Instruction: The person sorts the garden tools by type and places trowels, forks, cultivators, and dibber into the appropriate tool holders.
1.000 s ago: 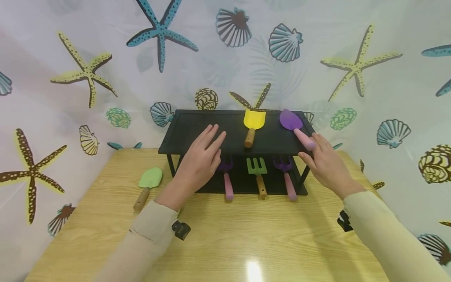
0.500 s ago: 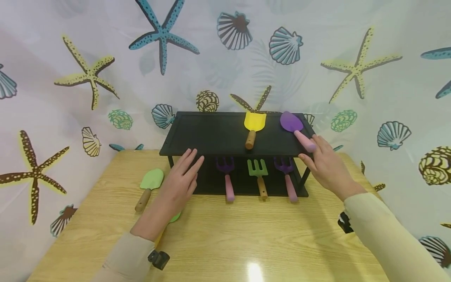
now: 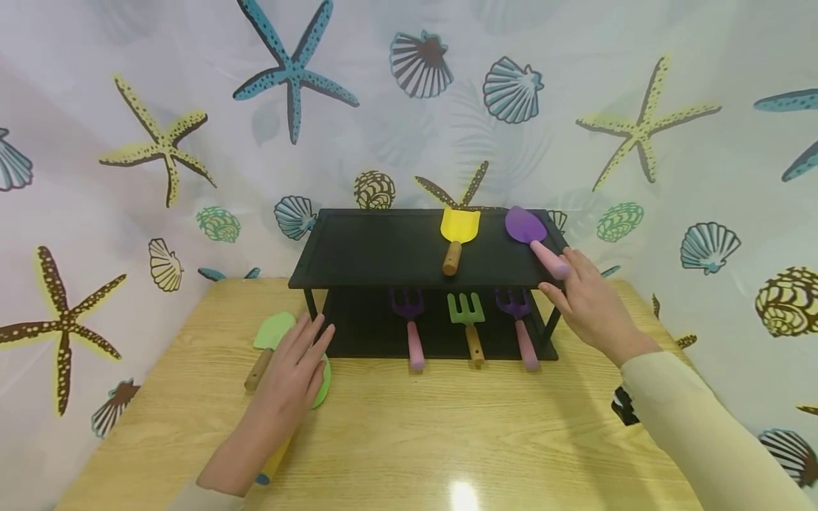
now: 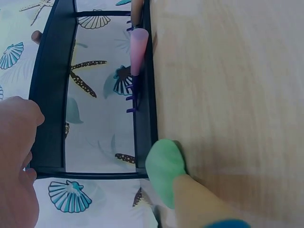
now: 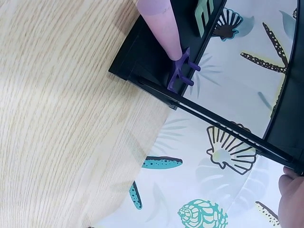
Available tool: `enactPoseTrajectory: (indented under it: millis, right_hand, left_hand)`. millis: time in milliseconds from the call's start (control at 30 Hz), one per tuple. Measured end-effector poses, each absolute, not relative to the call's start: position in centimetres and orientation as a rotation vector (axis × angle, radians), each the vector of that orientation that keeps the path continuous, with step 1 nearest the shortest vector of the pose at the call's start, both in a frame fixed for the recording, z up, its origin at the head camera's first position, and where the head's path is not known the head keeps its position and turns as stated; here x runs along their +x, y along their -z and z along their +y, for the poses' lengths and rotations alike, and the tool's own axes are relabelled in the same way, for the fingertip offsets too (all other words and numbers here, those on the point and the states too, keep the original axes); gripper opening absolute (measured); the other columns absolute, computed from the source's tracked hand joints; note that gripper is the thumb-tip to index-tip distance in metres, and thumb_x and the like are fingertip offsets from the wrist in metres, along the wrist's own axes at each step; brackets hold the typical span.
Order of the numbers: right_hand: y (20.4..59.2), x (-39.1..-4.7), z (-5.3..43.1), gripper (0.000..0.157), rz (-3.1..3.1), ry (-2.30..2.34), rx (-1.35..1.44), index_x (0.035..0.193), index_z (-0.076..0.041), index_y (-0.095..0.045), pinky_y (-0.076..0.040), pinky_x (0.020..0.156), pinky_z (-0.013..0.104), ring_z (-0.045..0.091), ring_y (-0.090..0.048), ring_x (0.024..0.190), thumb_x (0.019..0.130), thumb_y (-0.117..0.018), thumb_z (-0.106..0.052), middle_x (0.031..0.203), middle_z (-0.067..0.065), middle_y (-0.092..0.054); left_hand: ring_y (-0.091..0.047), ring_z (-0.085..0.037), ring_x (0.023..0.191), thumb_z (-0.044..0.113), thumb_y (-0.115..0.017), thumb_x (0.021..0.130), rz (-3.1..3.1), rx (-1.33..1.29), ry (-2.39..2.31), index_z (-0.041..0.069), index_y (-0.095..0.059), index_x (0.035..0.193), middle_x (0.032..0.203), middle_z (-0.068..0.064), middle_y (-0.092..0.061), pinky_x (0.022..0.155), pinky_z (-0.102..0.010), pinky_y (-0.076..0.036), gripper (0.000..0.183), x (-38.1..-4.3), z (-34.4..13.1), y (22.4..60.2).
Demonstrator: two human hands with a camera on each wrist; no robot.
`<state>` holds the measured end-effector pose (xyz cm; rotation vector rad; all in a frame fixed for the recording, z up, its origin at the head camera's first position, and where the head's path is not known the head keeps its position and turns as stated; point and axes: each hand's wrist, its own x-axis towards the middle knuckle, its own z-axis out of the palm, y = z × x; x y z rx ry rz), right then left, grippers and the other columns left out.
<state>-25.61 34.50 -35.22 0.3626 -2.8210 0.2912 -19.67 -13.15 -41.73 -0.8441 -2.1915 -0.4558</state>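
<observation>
My left hand (image 3: 287,387) hovers with its fingers extended, in front of the black two-tier rack's left end. Beneath it lies a green-bladed toy trowel (image 4: 165,168) with a yellow, blue-tipped handle, partly hidden by the hand in the head view. Another green trowel (image 3: 258,369) with a wooden handle lies just to the left. My right hand (image 3: 591,305) rests at the rack's (image 3: 377,248) right front corner, fingers relaxed along the edge. Right by its fingertips is the pink handle of a purple trowel (image 3: 526,226) on the top shelf.
A yellow shovel (image 3: 460,226) with a wooden handle also lies on the top shelf. The lower shelf holds a purple fork (image 3: 415,344), a green fork (image 3: 473,341) and another purple fork (image 3: 525,341), handles jutting forward. A shell-patterned sheet (image 3: 409,142) stands behind the wooden table (image 3: 447,433).
My left hand has drawn back from above the top shelf, down and left to over the green trowel with the yellow handle. The right hand has stayed at the rack corner.
</observation>
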Motion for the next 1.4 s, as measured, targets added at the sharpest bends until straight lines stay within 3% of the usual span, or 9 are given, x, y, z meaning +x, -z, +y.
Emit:
enactPoseTrajectory:
  millis: [200,300,400,467,567,667,800,1033,1400]
  right_hand:
    - [35.3,-25.6,34.5,0.081,-2.832,-0.298,0.353,0.151,0.014,-0.022,-0.019,0.120,0.063,0.048,-0.016,0.149,0.105,-0.037,-0.051,0.159,0.033,-0.020]
    - [35.3,-25.6,34.5,0.081,-2.829,-0.298,0.356,0.151,0.015,-0.022,-0.019,0.120,0.063,0.049,-0.017,0.149,0.105,-0.037,-0.050,0.159,0.033,-0.020]
    - [35.3,-25.5,34.4,0.080,-2.822,-0.300,0.365,0.151,0.014,-0.022,-0.020,0.120,0.063,0.049,-0.017,0.149,0.105,-0.037,-0.050,0.158,0.033,-0.021]
    - [35.4,-25.5,34.5,0.080,-2.817,-0.302,0.371,0.151,0.014,-0.023,-0.021,0.119,0.064,0.049,-0.017,0.148,0.105,-0.037,-0.050,0.158,0.034,-0.021]
    - [35.6,-25.5,34.6,0.080,-2.803,-0.303,0.385,0.150,0.015,-0.023,-0.022,0.118,0.065,0.050,-0.019,0.147,0.105,-0.036,-0.050,0.157,0.035,-0.022]
    - [35.7,-25.4,34.7,0.080,-2.797,-0.301,0.387,0.149,0.016,-0.024,-0.022,0.118,0.064,0.051,-0.019,0.147,0.106,-0.034,-0.051,0.157,0.035,-0.022]
    - [35.6,-25.4,34.9,0.080,-2.790,-0.297,0.387,0.148,0.017,-0.025,-0.022,0.118,0.064,0.051,-0.020,0.147,0.106,-0.035,-0.050,0.157,0.035,-0.023]
    - [35.6,-25.3,34.9,0.081,-2.804,-0.298,0.374,0.149,0.016,-0.025,-0.023,0.117,0.064,0.049,-0.019,0.148,0.105,-0.035,-0.051,0.158,0.033,-0.022]
    - [35.4,-25.5,34.7,0.082,-2.805,-0.303,0.380,0.149,0.016,-0.024,-0.021,0.118,0.064,0.049,-0.018,0.148,0.105,-0.035,-0.052,0.158,0.033,-0.021]
  left_hand:
    - [-0.041,-0.043,0.139,0.005,-0.060,0.094,-2.263,-0.836,0.462,-0.003,-0.052,0.140,0.146,-0.023,-0.051,0.127,-0.029,-0.014,0.048,-17.6,-14.6,43.2]
    - [-0.037,-0.035,0.145,0.021,-0.044,0.106,-2.250,-0.836,0.461,-0.005,-0.053,0.139,0.144,-0.024,-0.052,0.127,-0.026,-0.011,0.043,-16.6,-15.4,44.2]
    - [-0.028,-0.024,0.151,0.035,-0.025,0.109,-2.276,-0.812,0.453,-0.005,-0.053,0.138,0.144,-0.024,-0.052,0.126,-0.022,-0.009,0.057,-15.3,-16.2,45.2]
    - [-0.027,-0.022,0.151,0.031,-0.036,0.108,-2.325,-0.786,0.448,-0.004,-0.052,0.140,0.145,-0.023,-0.052,0.125,-0.019,-0.005,0.050,-14.4,-16.8,46.0]
    - [-0.042,-0.032,0.141,0.023,-0.055,0.101,-2.369,-0.744,0.427,-0.001,-0.053,0.140,0.142,-0.021,-0.055,0.123,-0.016,-0.002,0.046,-13.4,-17.6,47.4]
    - [-0.052,-0.036,0.129,0.020,-0.069,0.090,-2.410,-0.701,0.394,0.001,-0.055,0.138,0.139,-0.017,-0.059,0.123,-0.038,-0.028,0.054,-12.6,-18.0,48.5]
    - [-0.058,-0.035,0.124,0.019,-0.080,0.078,-2.539,-0.655,0.369,-0.001,-0.058,0.134,0.136,-0.016,-0.061,0.092,-0.058,-0.051,0.063,-11.8,-18.1,49.3]
    - [-0.056,-0.031,0.128,0.023,-0.078,0.084,-2.849,-0.569,0.505,-0.003,-0.054,0.138,0.146,-0.016,-0.053,0.099,-0.046,-0.052,0.065,-10.7,-17.7,49.5]
    - [-0.060,-0.027,0.120,0.006,-0.085,0.072,-2.626,-0.599,0.278,-0.005,-0.060,0.128,0.137,-0.017,-0.058,0.090,-0.034,-0.056,0.063,-10.7,-17.8,51.0]
